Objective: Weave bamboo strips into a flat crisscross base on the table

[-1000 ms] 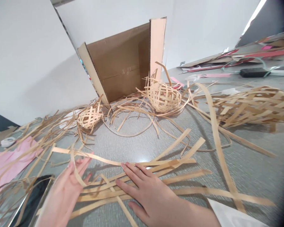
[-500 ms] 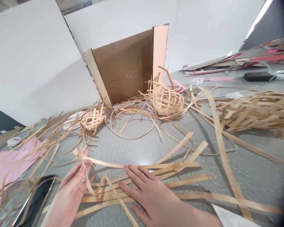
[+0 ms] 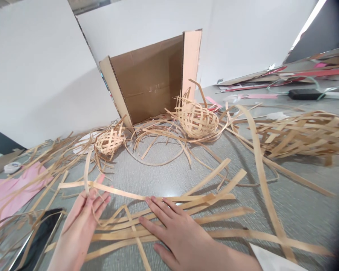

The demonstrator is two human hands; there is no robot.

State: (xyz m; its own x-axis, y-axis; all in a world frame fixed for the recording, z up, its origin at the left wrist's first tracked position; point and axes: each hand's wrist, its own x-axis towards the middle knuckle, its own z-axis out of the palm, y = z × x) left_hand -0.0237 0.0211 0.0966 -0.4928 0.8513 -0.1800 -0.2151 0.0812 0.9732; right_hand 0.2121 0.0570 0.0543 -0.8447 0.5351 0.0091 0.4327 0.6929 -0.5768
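Note:
My left hand (image 3: pixel 86 210) pinches a thin bamboo strip (image 3: pixel 87 171) whose upper end stands up above the thumb; its lower part loops below the fingers. Just past the fingertips it crosses a long flat strip (image 3: pixel 121 192), which lies raised on the left and runs rightward under my other hand. My right hand (image 3: pixel 173 229) rests flat with fingers spread, pressing several roughly parallel bamboo strips (image 3: pixel 223 216) to the table. One slanting strip (image 3: pixel 138 237) crosses them between the two hands.
Woven bamboo pieces stand at the back left (image 3: pixel 110 142), back middle (image 3: pixel 197 120) and right (image 3: pixel 307 133). Behind them is an open cardboard box (image 3: pixel 149 82). A phone (image 3: pixel 38 241) and pink paper (image 3: pixel 19 188) lie left, with loose strips around; a long strip (image 3: pixel 260 158) curves on the right.
My left hand has shifted slightly left, and the thin strip it holds now points up rather than hanging down. The long strip's left end now extends farther left. My right hand stays almost still.

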